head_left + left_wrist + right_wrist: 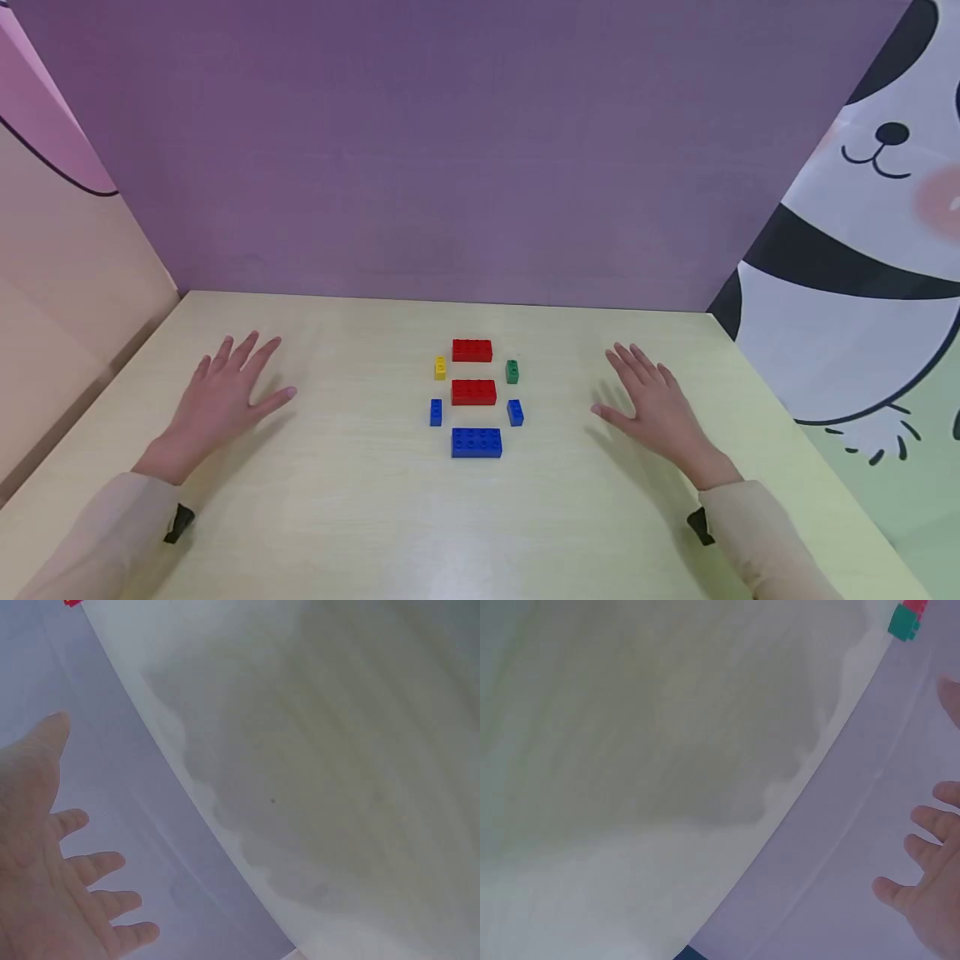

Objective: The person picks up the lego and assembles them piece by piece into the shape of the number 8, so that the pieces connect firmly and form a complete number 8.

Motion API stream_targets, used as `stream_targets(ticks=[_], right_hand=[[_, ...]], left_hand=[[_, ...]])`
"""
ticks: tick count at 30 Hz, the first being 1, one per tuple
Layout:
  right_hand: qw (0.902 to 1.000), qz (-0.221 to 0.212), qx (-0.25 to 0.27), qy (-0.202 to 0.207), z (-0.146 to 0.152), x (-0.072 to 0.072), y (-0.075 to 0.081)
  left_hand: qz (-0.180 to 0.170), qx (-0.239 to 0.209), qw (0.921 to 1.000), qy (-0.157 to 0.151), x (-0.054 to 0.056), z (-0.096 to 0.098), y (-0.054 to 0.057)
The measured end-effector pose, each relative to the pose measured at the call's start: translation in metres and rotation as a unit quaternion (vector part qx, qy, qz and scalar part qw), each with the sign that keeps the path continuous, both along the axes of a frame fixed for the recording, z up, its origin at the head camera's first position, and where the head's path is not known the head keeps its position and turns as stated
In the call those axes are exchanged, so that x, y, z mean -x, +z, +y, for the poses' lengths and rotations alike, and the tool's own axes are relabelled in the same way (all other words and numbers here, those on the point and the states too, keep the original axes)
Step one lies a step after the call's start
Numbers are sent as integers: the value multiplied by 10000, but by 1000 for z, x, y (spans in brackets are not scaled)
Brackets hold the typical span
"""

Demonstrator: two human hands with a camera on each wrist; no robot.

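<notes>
Pale sleeves (112,533) nearest my head camera, left hand (217,408) and right hand (660,408) beyond them, both released
From here I see all the fingers spread, grasping nothing; between the hands on the pale table (337,517), well apart from both, a yellow brick (440,368) and a green brick (512,372) flank the gap between two red bricks (473,392), two small blue bricks (436,412) flank the next gap towards my camera, and a large blue brick (476,443) sits nearest of the seven, with a purple wall (450,167) behind the table
</notes>
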State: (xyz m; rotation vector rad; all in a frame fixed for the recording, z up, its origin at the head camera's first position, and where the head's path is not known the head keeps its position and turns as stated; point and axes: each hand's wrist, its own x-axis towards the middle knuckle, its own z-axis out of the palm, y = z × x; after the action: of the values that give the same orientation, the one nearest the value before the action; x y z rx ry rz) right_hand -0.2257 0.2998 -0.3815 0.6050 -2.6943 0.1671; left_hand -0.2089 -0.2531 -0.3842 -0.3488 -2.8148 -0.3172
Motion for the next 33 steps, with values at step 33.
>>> stream_targets(ticks=[33], right_hand=[[9958, -423, -336, 742, -48, -19, -2]], left_hand=[[293, -224, 9966, -743, -3, 35, -3]])
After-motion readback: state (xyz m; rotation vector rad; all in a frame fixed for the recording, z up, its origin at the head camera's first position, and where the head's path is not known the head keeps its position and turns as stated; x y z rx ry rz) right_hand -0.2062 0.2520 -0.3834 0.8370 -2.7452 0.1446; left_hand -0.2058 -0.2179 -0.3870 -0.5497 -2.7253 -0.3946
